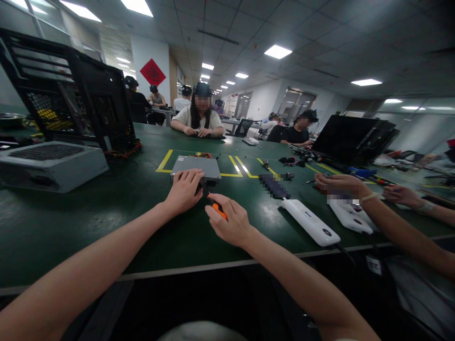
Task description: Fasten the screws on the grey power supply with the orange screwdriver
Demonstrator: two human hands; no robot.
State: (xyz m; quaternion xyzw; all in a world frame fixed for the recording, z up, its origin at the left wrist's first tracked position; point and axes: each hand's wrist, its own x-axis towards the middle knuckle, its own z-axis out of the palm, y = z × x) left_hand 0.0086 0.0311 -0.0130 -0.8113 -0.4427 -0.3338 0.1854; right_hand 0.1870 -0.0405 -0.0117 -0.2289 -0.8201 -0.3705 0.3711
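Note:
A grey metal computer power supply [209, 166] lies on the green table, with colored cables at its far side. My left hand [186, 189] grips its near left part, fingers over the top and thumb at the near side. In my right hand [231, 220] is an orange and black screwdriver [219, 211], held just in front of the box. The tool's tip points toward the power supply's near side; whether it touches a screw is too small to tell.
At left stand another power supply [53, 166] and an open black computer case [71, 94]. White power banks [311, 221] lie at right, near a co-worker's hands [343, 185]. A black case [351, 139] stands farther right. Someone [199, 118] sits opposite.

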